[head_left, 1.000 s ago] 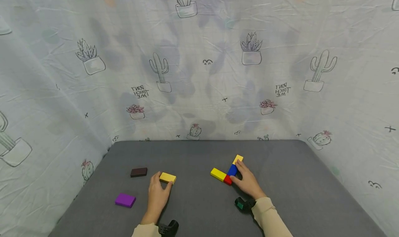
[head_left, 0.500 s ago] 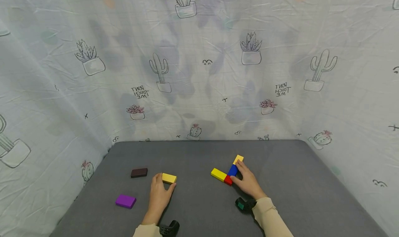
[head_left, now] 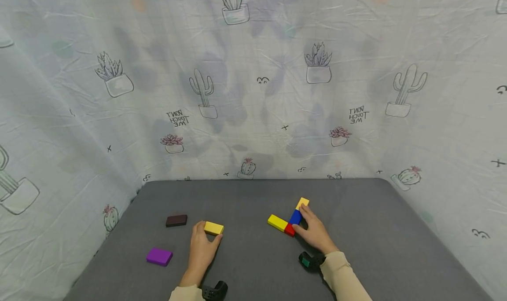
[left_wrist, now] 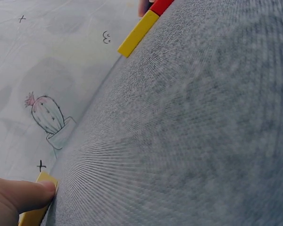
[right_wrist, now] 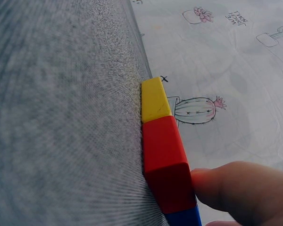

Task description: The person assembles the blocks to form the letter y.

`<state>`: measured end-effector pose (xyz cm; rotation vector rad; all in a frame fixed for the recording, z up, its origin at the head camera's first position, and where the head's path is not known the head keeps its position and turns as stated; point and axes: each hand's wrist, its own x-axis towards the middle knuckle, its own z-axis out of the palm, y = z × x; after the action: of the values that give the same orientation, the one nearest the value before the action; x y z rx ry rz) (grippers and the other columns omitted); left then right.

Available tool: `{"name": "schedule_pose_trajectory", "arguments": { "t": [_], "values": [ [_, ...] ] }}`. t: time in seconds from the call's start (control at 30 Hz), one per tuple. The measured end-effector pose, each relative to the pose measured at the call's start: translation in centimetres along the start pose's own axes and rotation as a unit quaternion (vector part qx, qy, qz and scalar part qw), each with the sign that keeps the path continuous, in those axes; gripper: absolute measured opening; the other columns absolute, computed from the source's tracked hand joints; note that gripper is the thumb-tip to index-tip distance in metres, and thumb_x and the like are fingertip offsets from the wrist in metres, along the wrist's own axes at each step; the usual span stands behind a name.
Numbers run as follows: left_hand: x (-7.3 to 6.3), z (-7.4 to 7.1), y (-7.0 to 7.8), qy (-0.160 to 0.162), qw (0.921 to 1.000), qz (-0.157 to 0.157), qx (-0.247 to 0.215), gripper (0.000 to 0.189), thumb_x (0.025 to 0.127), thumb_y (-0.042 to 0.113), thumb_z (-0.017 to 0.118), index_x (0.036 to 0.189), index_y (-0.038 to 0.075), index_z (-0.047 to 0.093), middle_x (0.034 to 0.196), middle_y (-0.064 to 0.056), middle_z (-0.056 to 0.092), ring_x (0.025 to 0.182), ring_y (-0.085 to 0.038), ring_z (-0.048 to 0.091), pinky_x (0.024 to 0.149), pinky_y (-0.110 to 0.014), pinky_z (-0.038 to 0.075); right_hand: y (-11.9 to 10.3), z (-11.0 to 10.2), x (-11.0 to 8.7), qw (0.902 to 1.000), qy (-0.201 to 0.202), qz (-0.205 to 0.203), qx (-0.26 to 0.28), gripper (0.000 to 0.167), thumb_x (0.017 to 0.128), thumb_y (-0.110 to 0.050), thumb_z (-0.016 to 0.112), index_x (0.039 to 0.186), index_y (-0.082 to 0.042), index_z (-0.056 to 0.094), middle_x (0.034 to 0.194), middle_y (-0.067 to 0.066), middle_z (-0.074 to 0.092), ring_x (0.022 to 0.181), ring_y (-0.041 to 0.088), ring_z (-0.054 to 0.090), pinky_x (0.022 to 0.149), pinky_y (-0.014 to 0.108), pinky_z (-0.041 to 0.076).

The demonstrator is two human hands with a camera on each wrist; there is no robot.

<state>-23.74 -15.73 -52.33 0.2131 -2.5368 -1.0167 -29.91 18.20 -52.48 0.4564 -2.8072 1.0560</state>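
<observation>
On the left side of the table, my left hand (head_left: 203,247) holds a pale yellow block (head_left: 214,228), its fingers at the left end and its thumb at the near side. The left wrist view shows that thumb (left_wrist: 35,195) against the block. My right hand (head_left: 314,233) grips a V-shaped set of blocks on the table. Its thumb (right_wrist: 240,188) touches the red block (right_wrist: 165,146), and its fingers reach along the blue block (head_left: 295,218) to a pale yellow block (head_left: 302,203). A bright yellow block (head_left: 277,222) extends leftward from the red one.
A dark brown block (head_left: 176,221) lies left of my left hand, with a purple block (head_left: 159,256) nearer to me. The grey table (head_left: 245,266) ends at a pale curtain (head_left: 253,116) printed with cacti. Black devices are strapped at both wrists.
My left hand has shifted slightly right, its thumb now lying nearer the yellow block's right corner. The right hand and the joined blocks have stayed in place.
</observation>
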Motion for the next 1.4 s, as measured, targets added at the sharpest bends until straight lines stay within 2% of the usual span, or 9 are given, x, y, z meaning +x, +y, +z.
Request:
{"name": "schedule_pose_trajectory", "arguments": {
  "t": [0.33,0.6,0.8,1.13,1.4],
  "values": [
    [0.1,0.1,0.0,-0.003,1.0,0.0,0.007,0.068,0.08,0.014,0.076,0.13,-0.016,0.041,0.131,-0.032,0.041,0.12,-0.047,0.045,0.098,-0.058,0.04,-0.2,-0.1,0.0,1.0,-0.001,0.006,0.002,0.073,0.091,-0.038,0.061,0.145,0.003,0.034,0.153,0.022,0.026,0.14,0.042,0.024,0.111,0.059,0.024],
    [0.2,0.1,0.0,0.002,0.9995,-0.013,-0.029,0.065,0.078,0.01,0.077,0.128,-0.012,0.042,0.129,-0.03,0.042,0.119,-0.045,0.045,0.1,-0.057,0.039,-0.2,-0.1,0.1,1.0,0.0,0.005,0.005,0.073,0.09,-0.037,0.061,0.145,0.003,0.034,0.153,0.022,0.026,0.14,0.042,0.024,0.111,0.059,0.024],
    [0.2,0.1,0.0,0.002,0.9988,-0.008,-0.048,0.065,0.076,0.007,0.077,0.128,-0.01,0.042,0.128,-0.028,0.043,0.119,-0.044,0.046,0.098,-0.056,0.04,-0.2,-0.1,0.1,1.0,-0.001,0.004,0.003,0.074,0.09,-0.039,0.061,0.145,0.003,0.033,0.153,0.022,0.026,0.14,0.042,0.025,0.111,0.058,0.024],
    [0.2,0.0,0.2,-0.039,0.9961,-0.008,-0.079,0.067,0.078,0.01,0.077,0.132,-0.008,0.042,0.128,-0.027,0.045,0.118,-0.044,0.05,0.096,-0.051,0.045,-0.1,0.2,0.0,1.0,0.002,0.001,0.001,0.075,0.09,-0.04,0.061,0.145,0.003,0.034,0.153,0.022,0.027,0.14,0.042,0.026,0.111,0.058,0.025],
    [0.5,0.5,1.6,-0.067,0.992,0.021,-0.105,0.067,0.079,0.012,0.077,0.132,-0.008,0.043,0.127,-0.026,0.047,0.121,-0.043,0.049,0.099,-0.047,0.045,0.0,0.2,-0.1,1.0,0.005,0.002,0.006,0.075,0.09,-0.039,0.062,0.144,0.003,0.034,0.152,0.022,0.027,0.139,0.042,0.026,0.11,0.059,0.025]
  ]
}}
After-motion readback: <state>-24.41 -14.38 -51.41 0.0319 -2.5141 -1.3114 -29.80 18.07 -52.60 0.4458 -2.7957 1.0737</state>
